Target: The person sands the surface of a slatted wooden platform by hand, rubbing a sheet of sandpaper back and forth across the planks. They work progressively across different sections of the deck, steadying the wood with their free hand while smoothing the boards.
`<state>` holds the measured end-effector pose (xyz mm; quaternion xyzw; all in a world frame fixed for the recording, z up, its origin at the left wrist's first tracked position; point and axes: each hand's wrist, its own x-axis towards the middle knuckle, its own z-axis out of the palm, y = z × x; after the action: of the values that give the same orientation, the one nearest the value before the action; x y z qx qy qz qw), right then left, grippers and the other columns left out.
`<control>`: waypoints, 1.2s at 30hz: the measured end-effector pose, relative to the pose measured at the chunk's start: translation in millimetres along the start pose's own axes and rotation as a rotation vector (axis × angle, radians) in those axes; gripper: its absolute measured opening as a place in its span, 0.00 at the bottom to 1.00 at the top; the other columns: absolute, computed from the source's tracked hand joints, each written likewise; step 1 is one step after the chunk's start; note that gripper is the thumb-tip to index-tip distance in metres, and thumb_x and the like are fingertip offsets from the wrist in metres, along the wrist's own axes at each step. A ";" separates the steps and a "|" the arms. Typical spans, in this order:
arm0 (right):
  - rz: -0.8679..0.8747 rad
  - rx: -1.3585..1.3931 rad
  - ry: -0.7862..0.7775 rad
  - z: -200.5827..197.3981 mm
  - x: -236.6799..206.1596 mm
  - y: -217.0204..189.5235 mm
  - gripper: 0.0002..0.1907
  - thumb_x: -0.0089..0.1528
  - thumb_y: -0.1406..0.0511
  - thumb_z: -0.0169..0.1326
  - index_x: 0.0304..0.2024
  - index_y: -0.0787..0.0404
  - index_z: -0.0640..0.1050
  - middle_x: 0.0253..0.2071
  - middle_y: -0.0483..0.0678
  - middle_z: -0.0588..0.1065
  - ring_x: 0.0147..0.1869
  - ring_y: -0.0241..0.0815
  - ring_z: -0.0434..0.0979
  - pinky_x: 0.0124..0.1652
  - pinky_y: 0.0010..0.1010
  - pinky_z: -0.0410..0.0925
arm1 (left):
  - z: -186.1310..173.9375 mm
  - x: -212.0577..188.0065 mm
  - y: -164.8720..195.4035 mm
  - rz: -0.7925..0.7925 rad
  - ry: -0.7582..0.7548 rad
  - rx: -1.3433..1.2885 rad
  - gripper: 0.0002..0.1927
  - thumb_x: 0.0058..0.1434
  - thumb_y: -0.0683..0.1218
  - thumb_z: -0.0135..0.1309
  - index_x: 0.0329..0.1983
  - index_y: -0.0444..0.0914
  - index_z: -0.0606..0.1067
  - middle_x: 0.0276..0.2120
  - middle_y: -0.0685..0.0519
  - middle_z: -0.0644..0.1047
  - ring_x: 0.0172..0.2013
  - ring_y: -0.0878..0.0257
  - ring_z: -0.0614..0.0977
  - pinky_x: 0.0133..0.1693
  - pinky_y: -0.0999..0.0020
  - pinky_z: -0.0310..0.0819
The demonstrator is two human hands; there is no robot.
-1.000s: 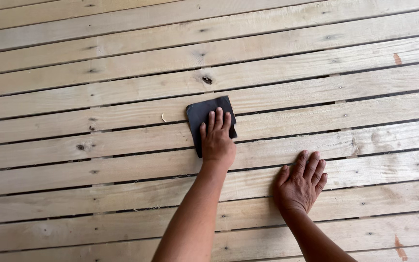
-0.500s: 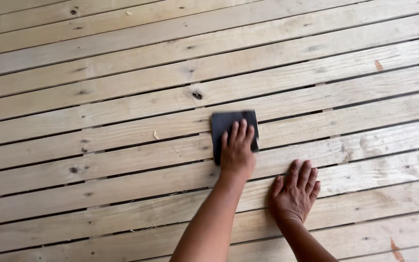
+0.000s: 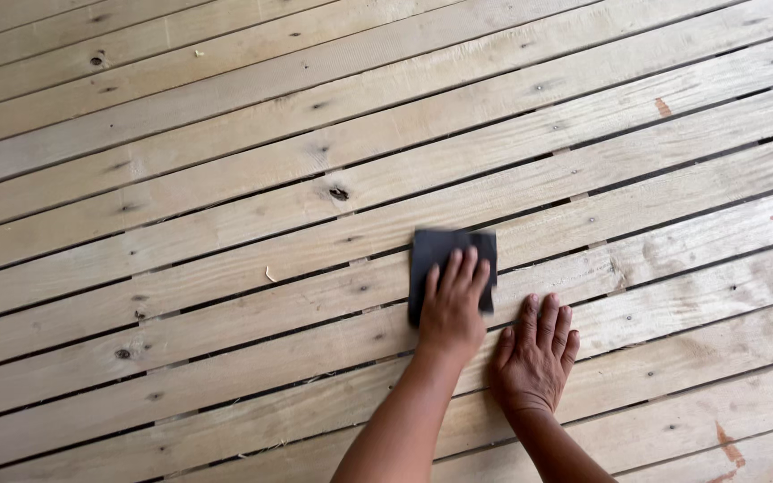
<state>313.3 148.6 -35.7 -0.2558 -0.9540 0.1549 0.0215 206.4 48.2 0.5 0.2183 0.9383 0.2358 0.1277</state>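
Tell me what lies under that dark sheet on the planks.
The dark sheet lies flat on the pale wooden planks, spanning a gap between two. The left hand presses on its lower part. The wood directly beneath is covered and cannot be seen.

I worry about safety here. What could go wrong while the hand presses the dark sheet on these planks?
1. The left hand may catch splinters, because the planks look rough.
2. The dark abrasive sheet lies over a gap, so its edge could snag.
3. The right hand rests flat close beside it and could get rubbed.
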 end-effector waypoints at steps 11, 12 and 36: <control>-0.003 0.051 0.023 1.0 0.0 0.6 0.35 0.68 0.53 0.34 0.77 0.53 0.53 0.81 0.52 0.45 0.84 0.54 0.35 0.74 0.49 0.30 | -2.1 -86.0 13.2 -0.015 -0.154 -0.007 0.37 0.60 0.37 0.45 0.75 0.43 0.60 0.78 0.50 0.52 0.77 0.56 0.49 0.72 0.49 0.33; -0.008 0.052 0.026 1.2 -0.4 1.5 0.35 0.68 0.53 0.34 0.77 0.54 0.53 0.81 0.53 0.45 0.84 0.54 0.35 0.74 0.50 0.30 | -1.0 -85.2 12.1 -0.030 -0.183 -0.047 0.35 0.61 0.38 0.45 0.74 0.43 0.61 0.77 0.50 0.52 0.77 0.56 0.48 0.72 0.49 0.32; -0.288 0.081 -0.047 -50.1 106.1 137.2 0.28 0.72 0.57 0.32 0.75 0.48 0.60 0.79 0.48 0.53 0.83 0.50 0.44 0.75 0.44 0.38 | 28.4 77.4 62.4 -0.225 0.205 0.031 0.34 0.59 0.36 0.47 0.72 0.40 0.63 0.75 0.47 0.57 0.75 0.52 0.54 0.71 0.47 0.44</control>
<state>293.2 328.0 -34.2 -0.1115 -0.9740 0.1946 0.0316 170.5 145.1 -3.3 0.0885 0.9685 0.2267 0.0536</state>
